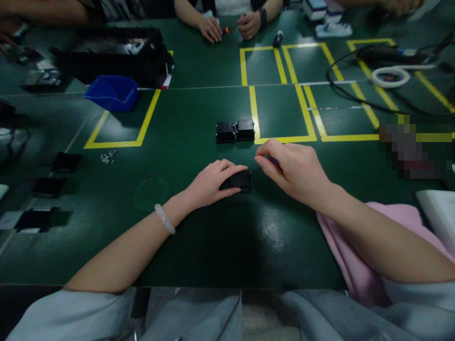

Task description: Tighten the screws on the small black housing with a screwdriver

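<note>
My left hand (213,182) lies over a small black box-shaped part (240,181) on the green table, fingers curled round it and holding it down. My right hand (291,168) is pinched on a thin dark tool (256,169) whose tip meets the part's right top edge. Two more black parts (235,130) stand side by side a little farther out, just left of a yellow-taped square.
A blue bin (113,92) and black trays (117,54) sit at the far left, small screws (107,157) near them. Black parts (46,187) line the left edge. Another person's hands (231,26) work across the table. Cables and a tape roll (390,76) lie far right; pink cloth (355,246) under my right arm.
</note>
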Demonstrator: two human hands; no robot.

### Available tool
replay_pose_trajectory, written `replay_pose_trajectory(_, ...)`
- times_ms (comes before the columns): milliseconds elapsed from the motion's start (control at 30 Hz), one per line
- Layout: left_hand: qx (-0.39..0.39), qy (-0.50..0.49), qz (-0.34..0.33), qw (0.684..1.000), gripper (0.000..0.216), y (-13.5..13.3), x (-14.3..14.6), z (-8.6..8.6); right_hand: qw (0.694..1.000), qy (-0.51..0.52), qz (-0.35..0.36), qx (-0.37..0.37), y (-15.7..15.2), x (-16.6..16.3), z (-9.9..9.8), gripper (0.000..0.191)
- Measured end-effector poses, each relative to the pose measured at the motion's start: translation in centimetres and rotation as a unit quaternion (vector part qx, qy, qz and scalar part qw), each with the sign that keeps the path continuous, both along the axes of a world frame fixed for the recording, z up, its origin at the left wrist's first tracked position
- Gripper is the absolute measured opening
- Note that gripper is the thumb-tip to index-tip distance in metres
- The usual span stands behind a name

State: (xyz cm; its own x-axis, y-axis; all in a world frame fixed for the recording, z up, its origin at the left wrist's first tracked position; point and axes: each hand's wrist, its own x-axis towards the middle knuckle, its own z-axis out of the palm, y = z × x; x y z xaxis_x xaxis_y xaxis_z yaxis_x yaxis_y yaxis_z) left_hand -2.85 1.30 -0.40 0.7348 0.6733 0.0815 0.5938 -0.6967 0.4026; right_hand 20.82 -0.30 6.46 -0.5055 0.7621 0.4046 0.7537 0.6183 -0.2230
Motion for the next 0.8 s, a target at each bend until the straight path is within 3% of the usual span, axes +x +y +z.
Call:
replay_pose_trajectory(133, -0.002, -0.001, 0.0, 1.0, 0.052, -0.06, 0.03, 0.11, 0.999, 0.028, -0.023, 0.001, 0.0, -0.11, -0.07, 0.027)
replay_pose_trajectory(333, 0.0, -0.003, 0.0, 1.0, 0.052, -0.07, 0.04, 0.17, 1.0, 0.009, 0.007, -0.011, -0.01, 0.07, 0.14, 0.029)
replay_pose_trajectory(633, 0.002, 0.003, 0.002, 1.0, 0.052, -0.08, 0.05, 0.2, 1.0, 0.013, -0.001, -0.013, -0.07, -0.09, 0.22, 0.023)
replay_pose_trajectory(800, 0.004, 0.004, -0.001, 1.0, 0.053, -0.01, 0.01, 0.2, 1.0, -0.009, 0.006, 0.001, -0.05, 0.02, 0.11, 0.031)
